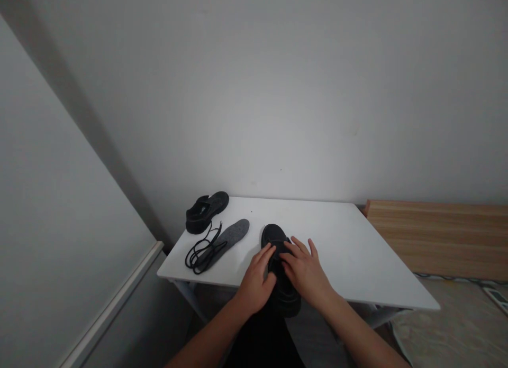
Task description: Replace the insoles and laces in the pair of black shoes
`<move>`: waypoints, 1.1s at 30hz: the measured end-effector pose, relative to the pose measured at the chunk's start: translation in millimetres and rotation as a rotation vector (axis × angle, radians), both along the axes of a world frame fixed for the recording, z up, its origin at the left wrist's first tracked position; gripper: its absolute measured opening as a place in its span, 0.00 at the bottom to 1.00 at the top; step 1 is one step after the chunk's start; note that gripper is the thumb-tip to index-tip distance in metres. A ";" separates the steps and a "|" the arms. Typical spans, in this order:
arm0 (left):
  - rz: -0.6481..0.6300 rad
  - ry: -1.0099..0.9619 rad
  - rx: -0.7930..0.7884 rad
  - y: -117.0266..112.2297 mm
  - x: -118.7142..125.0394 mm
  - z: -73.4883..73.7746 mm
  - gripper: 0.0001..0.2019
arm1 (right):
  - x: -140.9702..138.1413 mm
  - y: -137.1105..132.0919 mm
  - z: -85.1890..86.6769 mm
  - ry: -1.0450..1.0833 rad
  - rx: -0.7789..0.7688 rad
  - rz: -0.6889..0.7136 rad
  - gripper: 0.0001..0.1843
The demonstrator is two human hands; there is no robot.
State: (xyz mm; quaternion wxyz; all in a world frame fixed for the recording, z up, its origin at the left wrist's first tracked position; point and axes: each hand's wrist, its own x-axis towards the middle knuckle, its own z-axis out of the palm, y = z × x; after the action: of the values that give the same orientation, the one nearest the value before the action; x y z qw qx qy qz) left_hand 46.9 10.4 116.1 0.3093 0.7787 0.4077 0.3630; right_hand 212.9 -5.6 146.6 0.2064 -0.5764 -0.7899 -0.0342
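Black shoe [278, 251], between left hand [254, 283] and right hand [305, 270], touching both

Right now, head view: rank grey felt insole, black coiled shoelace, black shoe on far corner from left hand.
From left hand:
1. Grey felt insole, left.
2. Black coiled shoelace, farther left.
3. Black shoe, far corner.

We look out from one head-worn camera, facing forward and tilted down over the white rectangular worktop [337, 246]. It sits close: our bare left hand [254, 283] and bare right hand [305, 270] reach into the lower middle of the frame, below the pale grey wall [254, 93].
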 end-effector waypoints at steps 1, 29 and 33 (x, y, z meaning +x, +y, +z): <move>0.004 -0.006 -0.012 1.1 1.3 0.6 0.30 | 1.6 0.9 -3.4 0.034 0.018 -0.038 0.14; 0.797 0.219 0.219 90.6 -161.8 60.9 0.11 | 14.3 -70.3 -34.8 0.439 0.141 -0.140 0.11; 0.832 -0.172 0.404 104.7 -168.2 130.3 0.11 | 13.4 -77.0 -33.0 0.449 0.165 -0.137 0.10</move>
State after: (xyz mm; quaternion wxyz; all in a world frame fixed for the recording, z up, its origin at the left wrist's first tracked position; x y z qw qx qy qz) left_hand -121.3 115.1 246.4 0.0127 0.5608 0.5793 0.5914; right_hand 226.2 -82.7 113.6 0.4205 -0.6029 -0.6779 0.0165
